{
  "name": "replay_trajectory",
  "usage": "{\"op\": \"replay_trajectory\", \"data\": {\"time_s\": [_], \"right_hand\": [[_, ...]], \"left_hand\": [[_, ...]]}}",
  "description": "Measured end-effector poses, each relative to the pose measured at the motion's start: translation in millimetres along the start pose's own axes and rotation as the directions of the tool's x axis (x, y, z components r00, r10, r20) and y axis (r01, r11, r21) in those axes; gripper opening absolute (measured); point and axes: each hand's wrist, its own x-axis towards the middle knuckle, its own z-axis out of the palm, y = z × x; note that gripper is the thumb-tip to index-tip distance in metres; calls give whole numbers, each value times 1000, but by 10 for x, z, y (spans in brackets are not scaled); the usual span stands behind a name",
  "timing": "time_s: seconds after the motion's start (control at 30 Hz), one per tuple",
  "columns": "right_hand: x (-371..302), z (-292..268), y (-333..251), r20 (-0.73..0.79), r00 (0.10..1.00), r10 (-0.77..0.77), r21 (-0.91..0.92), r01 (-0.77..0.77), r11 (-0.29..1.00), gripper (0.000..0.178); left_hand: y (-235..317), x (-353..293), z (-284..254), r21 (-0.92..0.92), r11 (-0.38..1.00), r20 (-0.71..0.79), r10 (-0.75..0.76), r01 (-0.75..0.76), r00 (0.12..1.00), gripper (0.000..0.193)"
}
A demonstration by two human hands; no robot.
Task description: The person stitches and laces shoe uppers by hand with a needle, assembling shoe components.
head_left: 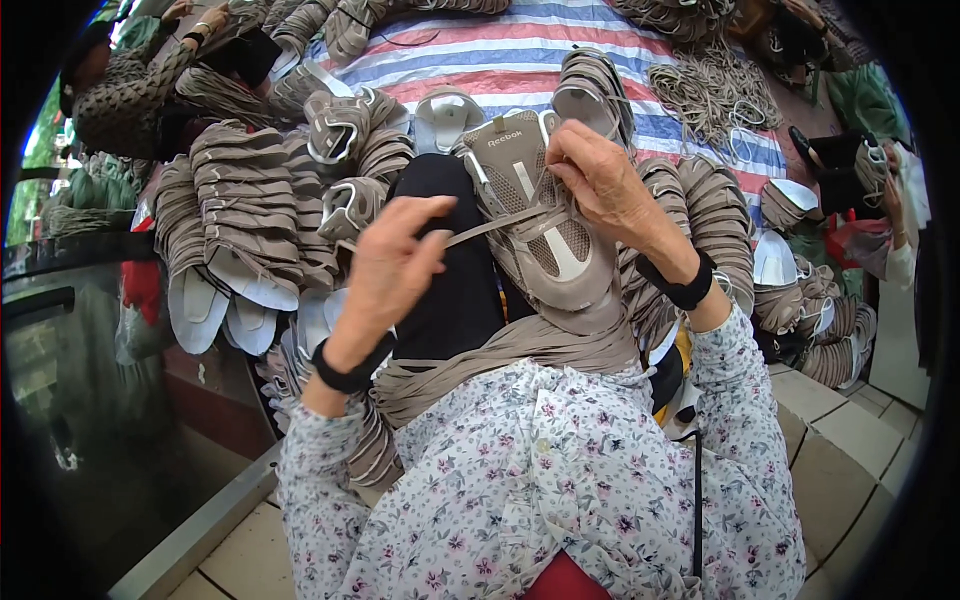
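A taupe sneaker upper [575, 268] with mesh panels and a pale centre stripe rests on my lap, toe toward me. My left hand [395, 265], slightly blurred, is left of it over my black trouser leg. A flat taupe shoelace [490, 228] stretches from the eyelets to my left thumb tip, which appears to hold it against the curled fingers; the index finger is stretched out. At the upper right eyelets, my right hand [605, 185] pinches a part of the lace, its fingertips closed. Loose taupe laces [540, 345] lie in a bundle across my lap.
Stacked taupe uppers [245, 210] stand at the left, with more stacks [715, 220] at the right. A striped sheet [460, 50] spreads ahead, a lace heap [715, 100] on it. Co-workers sit at far left [150, 100] and far right [895, 190]. A glass panel [110, 400] is at lower left.
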Motion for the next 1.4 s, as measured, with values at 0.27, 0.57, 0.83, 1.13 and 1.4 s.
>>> {"op": "replay_trajectory", "data": {"time_s": [0.27,0.57,0.83,1.13,1.4], "right_hand": [[73,-157,-126,256,949,185,360,-271,893,21],[386,-9,-174,414,905,97,459,-299,837,21],[557,-167,-163,490,841,231,706,-538,460,22],[704,-220,-132,388,863,325,677,-506,535,29],[772,-242,-96,244,880,407,686,-454,569,28]], "left_hand": [[75,245,148,213,969,143,94,-123,985,10],[669,371,310,385,868,-294,438,-314,849,20],[323,274,1269,93,757,92,641,-647,762,11],[294,340,1412,167,825,167,516,-539,840,10],[242,279,1430,124,831,95,534,-542,840,11]]}}
